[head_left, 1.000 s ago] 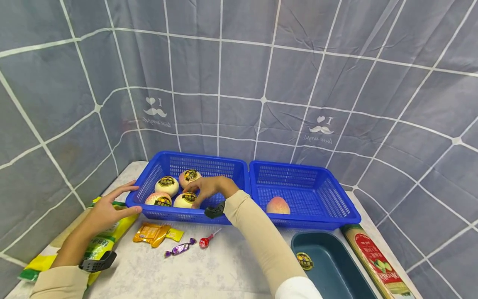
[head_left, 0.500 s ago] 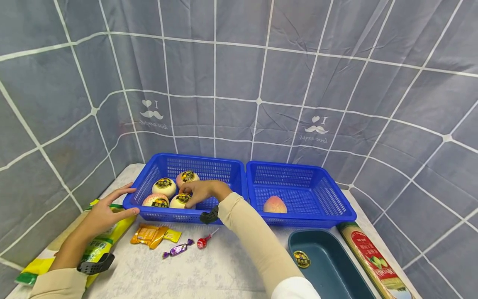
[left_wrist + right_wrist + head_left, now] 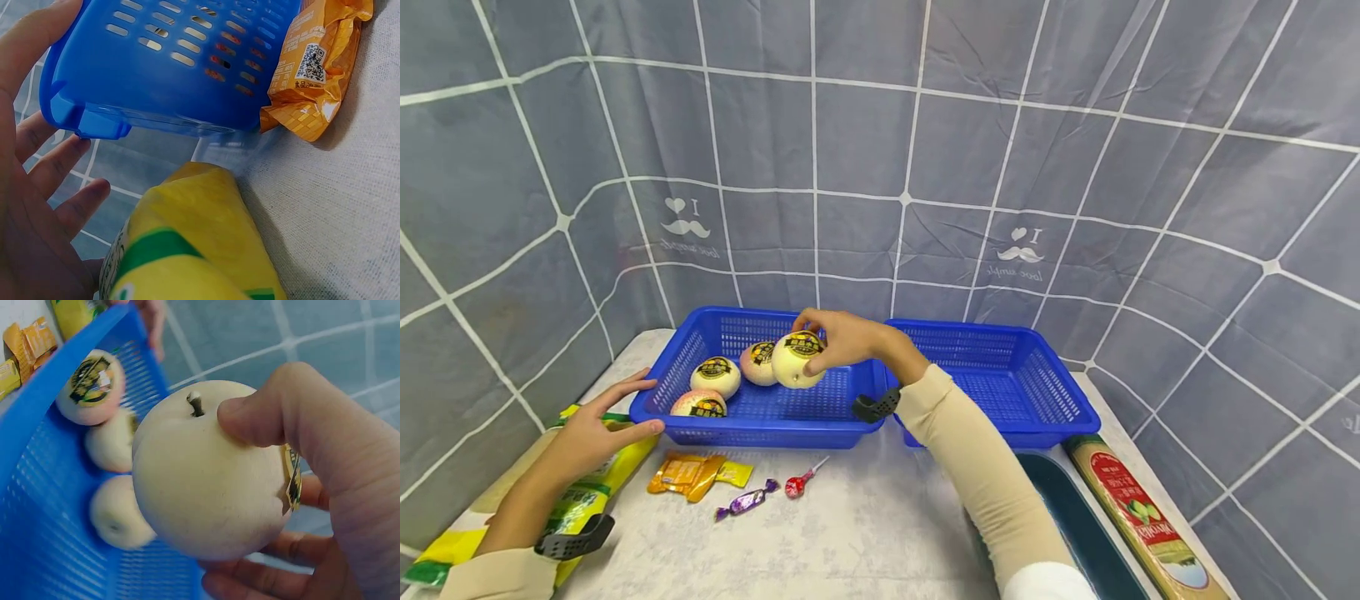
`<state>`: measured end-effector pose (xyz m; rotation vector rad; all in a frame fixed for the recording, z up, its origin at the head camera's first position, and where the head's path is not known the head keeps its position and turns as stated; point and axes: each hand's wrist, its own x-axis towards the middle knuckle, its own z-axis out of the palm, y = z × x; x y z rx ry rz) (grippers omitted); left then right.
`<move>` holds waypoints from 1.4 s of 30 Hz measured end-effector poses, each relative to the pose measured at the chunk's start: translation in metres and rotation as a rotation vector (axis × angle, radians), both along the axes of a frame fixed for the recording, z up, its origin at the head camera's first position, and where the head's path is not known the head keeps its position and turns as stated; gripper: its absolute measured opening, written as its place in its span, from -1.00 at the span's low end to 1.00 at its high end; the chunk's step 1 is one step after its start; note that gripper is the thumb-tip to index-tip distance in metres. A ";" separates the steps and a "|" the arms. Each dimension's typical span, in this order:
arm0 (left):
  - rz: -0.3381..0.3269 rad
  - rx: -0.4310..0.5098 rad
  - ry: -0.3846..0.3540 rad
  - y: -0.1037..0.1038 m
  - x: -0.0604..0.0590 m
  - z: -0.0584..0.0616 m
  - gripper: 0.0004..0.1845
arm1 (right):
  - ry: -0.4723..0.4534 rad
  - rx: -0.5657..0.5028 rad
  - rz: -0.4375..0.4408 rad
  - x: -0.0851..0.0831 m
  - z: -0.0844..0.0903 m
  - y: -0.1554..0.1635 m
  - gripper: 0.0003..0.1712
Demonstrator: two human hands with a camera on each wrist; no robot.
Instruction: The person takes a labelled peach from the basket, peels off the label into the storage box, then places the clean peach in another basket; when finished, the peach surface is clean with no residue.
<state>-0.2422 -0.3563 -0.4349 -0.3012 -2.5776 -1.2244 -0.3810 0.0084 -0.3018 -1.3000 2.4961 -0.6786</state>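
Note:
My right hand (image 3: 859, 337) holds a pale yellow peach (image 3: 796, 368) with a black and gold sticker over the left blue basket (image 3: 775, 427). Thumb and fingers grip it from its right side, and its stem shows in the right wrist view. Inside the basket lie three more stickered peaches, one pale (image 3: 715, 377), one pinkish behind (image 3: 757, 364) and one at the front left (image 3: 700, 403). At the basket's left end, my left hand (image 3: 587, 437) touches the rim with thumb and fingertips, fingers fairly straight, as the left wrist view (image 3: 37, 169) also shows.
A second blue basket (image 3: 992, 392) stands to the right. In front lie orange wrapped snacks (image 3: 685, 475), a purple candy (image 3: 747, 501) and a red lollipop (image 3: 795, 485). A yellow-green bag (image 3: 580, 504) is under the left forearm. A dark teal tray (image 3: 1075, 533) and an olive-labelled package (image 3: 1142, 517) stand right.
My right hand has raised the peach out of the left basket's front and moved it up and right. The right forearm now covers the peach in the right basket. My left hand stays at the rim.

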 end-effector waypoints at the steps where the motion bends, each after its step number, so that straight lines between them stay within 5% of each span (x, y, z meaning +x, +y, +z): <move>1: 0.000 0.001 0.002 0.000 0.001 0.001 -0.30 | 0.032 -0.007 0.002 0.007 0.007 0.011 -0.35; 7: -0.006 0.015 0.005 -0.003 0.002 -0.001 -0.29 | 0.163 -0.019 -0.061 0.063 0.015 0.077 -0.29; 12: -0.004 0.033 -0.002 -0.006 0.001 -0.002 -0.28 | 0.187 -0.037 -0.130 0.113 -0.007 0.115 -0.28; 16: 0.001 0.041 -0.014 -0.008 0.002 -0.001 -0.27 | 0.184 -0.026 -0.146 0.138 -0.034 0.130 -0.29; 27: 0.022 0.036 -0.044 -0.008 0.001 -0.005 -0.25 | 0.074 0.102 -0.166 0.143 -0.094 0.131 -0.31; 42: -0.006 -0.011 0.076 0.005 -0.001 0.004 -0.21 | -0.009 0.111 -0.158 0.148 -0.092 0.146 -0.26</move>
